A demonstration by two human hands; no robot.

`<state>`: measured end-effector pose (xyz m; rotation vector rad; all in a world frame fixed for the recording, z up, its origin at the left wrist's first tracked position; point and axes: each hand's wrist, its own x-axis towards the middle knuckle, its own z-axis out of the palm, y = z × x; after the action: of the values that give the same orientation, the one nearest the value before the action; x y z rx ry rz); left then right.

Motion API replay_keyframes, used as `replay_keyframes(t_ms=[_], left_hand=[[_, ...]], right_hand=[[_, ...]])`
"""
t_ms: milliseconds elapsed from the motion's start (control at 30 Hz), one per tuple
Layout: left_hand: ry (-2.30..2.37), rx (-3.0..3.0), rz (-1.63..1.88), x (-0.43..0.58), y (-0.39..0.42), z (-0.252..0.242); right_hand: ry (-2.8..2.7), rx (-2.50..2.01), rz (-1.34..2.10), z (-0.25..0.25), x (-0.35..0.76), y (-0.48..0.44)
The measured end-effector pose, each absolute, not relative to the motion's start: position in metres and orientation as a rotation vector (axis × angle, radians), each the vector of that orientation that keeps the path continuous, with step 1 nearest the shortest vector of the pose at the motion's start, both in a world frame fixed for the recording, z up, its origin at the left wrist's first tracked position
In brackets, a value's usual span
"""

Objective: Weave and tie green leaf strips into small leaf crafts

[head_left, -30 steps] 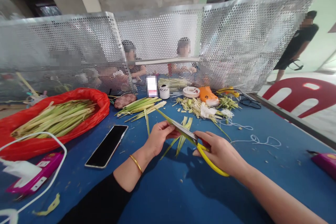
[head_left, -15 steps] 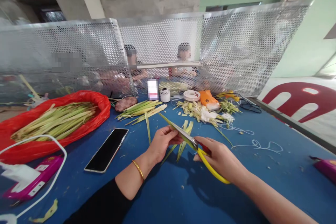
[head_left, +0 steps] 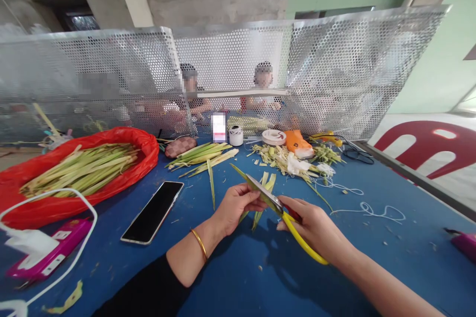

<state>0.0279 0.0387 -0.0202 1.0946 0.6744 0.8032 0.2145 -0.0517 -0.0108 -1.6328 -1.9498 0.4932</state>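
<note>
My right hand (head_left: 310, 223) grips a pair of scissors (head_left: 303, 240) with yellow handles, its blades pointing up and to the left. Pinched in my left hand (head_left: 240, 205) is a green leaf strip (head_left: 238, 170), its tip sticking out beyond the fingers. The scissor blades lie along this strip, close to the left fingertips; whether they are cutting is unclear. Under and just behind the hands, several pale-green leaf strips (head_left: 268, 183) rest on the blue table. One more narrow strip (head_left: 211, 183) lies by itself to the left of them.
A red plastic bag (head_left: 147, 146) full of long leaves stands at the left, near a black phone (head_left: 152, 213) and a purple power strip (head_left: 70, 237). Behind are a leaf bundle (head_left: 201, 153), a tape roll (head_left: 274, 137) and trimmings (head_left: 275, 157). White string (head_left: 379, 212) curls at the right.
The view has shifted slightly, so the whole scene sits a little further right. Both hands keep their holds on the strip and the scissors, with hardly any movement between them.
</note>
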Motion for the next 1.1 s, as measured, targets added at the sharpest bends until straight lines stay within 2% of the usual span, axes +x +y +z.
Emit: replay_keyframes(t_ms=[133, 367, 533, 633, 733, 900, 967, 1100], left_hand=[[0.678, 1.080, 0.829, 0.026, 0.041, -0.017], [0.721, 1.020, 0.860, 0.018, 0.046, -0.007], [0.742, 0.984, 0.947, 0.012, 0.050, 0.002], [0.923, 1.038, 0.968, 0.009, 0.055, 0.004], [1.108, 1.135, 0.901, 0.007, 0.061, 0.000], [1.383, 1.798, 0.644, 0.007, 0.057, -0.009], [1.425, 1.986, 0.574, 0.007, 0.053, -0.012], [1.355, 2.000, 0.560, 0.005, 0.053, -0.018]], right_hand=[[-1.787, -1.758, 0.361, -0.012, 0.226, -0.046], [-1.753, -2.365, -0.014, -0.013, 0.256, -0.031], [-1.848, -2.485, -0.045, -0.017, 0.260, -0.030], [-1.887, -2.426, -0.241, -0.017, 0.259, -0.034], [-1.918, -2.163, -0.452, -0.018, 0.254, -0.036], [-2.188, -1.669, -0.264, -0.019, 0.224, -0.029], [-2.317, -1.604, -0.288, -0.017, 0.207, -0.022], [-2.384, -1.628, -0.314, -0.014, 0.189, -0.003]])
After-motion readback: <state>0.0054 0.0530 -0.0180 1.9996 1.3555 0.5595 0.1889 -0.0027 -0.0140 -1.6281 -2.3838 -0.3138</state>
